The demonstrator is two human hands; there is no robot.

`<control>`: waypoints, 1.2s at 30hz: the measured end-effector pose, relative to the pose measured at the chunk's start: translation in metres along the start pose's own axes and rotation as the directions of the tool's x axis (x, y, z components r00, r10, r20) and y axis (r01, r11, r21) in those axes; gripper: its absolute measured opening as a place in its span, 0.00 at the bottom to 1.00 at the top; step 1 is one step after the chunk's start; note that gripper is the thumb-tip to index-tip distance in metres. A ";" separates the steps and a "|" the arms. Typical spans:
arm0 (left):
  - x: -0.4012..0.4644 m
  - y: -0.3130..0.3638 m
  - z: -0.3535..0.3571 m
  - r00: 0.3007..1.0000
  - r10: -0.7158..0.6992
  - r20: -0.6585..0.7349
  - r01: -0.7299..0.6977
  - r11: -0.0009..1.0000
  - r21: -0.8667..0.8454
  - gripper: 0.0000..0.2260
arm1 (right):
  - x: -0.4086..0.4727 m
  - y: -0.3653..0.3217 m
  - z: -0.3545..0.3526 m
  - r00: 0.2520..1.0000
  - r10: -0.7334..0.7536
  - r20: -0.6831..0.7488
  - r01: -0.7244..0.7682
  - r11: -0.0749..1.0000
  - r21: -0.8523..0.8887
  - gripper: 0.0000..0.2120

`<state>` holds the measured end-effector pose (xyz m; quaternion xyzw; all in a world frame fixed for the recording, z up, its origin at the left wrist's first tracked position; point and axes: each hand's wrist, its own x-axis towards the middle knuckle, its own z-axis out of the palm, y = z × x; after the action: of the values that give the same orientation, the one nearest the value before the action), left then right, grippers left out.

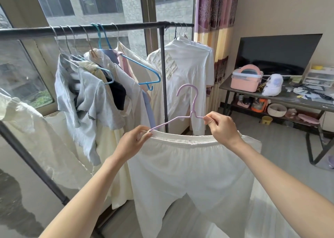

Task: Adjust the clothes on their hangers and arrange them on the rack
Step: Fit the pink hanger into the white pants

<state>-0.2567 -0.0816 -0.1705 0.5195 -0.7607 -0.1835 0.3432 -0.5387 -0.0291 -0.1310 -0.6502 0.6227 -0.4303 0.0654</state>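
The person holds a pair of white trousers point(189, 174) up in front of the clothes rack point(101, 29), with the waistband stretched across a lilac hanger point(188, 109). The left hand point(133, 142) pinches the left end of the waistband together with the hanger's left arm, fingers curled round both. The right hand point(224, 127) pinches the hanger's right shoulder between thumb and fingers point(207, 119), and its heel lies over the waistband's right end. The hanger's hook stands free in the air, well below the rail and just in front of the rack's upright post point(163, 75).

The step in hand looks like seating the waistband on the hanger before it goes up on the rail. The waistband is elastic and rides high on the left arm only; if either hand lets go before both ends are caught, it could snap inward and the trousers would slide off to the floor. The hanger is tilted, lower on the left, which makes a slip on that side likelier.

Hanging carries its own risk. The rail left of the post is crowded with shirts point(90, 97) bunched askew, and an empty blue hanger point(141, 68) juts out among them; the hook could snag it or knock a loose garment down. The white shirts point(191, 71) right of the post leave little room either.
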 end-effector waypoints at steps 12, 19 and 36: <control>-0.032 -0.025 -0.066 0.761 -0.553 0.339 0.140 0.650 0.747 0.27 | -0.006 -0.050 0.035 0.886 -0.042 0.462 0.012 0.998 0.067 0.11; -0.028 0.013 -0.140 0.958 -0.277 0.079 0.033 0.378 0.925 0.19 | 0.007 -0.135 0.064 0.769 -0.104 0.631 0.029 0.991 0.129 0.14; -0.035 -0.022 -0.281 0.980 -0.112 -0.163 0.197 0.615 0.763 0.11 | 0.105 -0.374 0.124 0.810 -0.094 0.578 -0.259 0.828 0.497 0.12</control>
<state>-0.0340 -0.0366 -0.0007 0.6884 -0.6997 0.1586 0.1066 -0.1926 -0.0956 0.0741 -0.6730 0.4494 -0.3693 0.4568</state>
